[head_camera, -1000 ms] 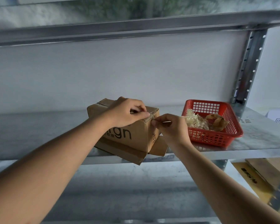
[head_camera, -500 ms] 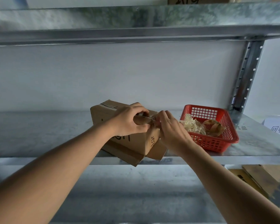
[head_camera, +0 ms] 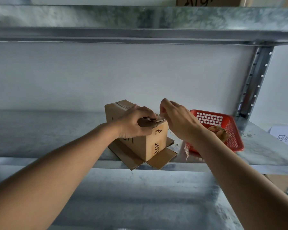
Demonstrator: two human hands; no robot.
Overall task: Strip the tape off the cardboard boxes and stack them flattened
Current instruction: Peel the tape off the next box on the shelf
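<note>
1. Metal shelf (head_camera: 56, 130) carries everything; landmark is the cardboard box (head_camera: 156, 141).
2. Box stands at the shelf's front edge, bottom flaps splayed out flat.
3. Red basket (head_camera: 223, 120) just right of the box, crumpled tape inside.
4. Left hand (head_camera: 135, 123) curled over the box's top near corner, gripping it.
5. Right hand (head_camera: 178, 120) just above that corner, fingers pinching a clear tape strip (head_camera: 160, 114).

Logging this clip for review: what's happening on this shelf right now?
A person is peeling tape off a small cardboard box that sits on a metal shelf, bottom flaps splayed out. The left hand holds the box's top down, while the right hand pinches a strip of clear tape at the top edge. A red basket beside the box holds crumpled scraps. The box is not flattened yet.
</note>
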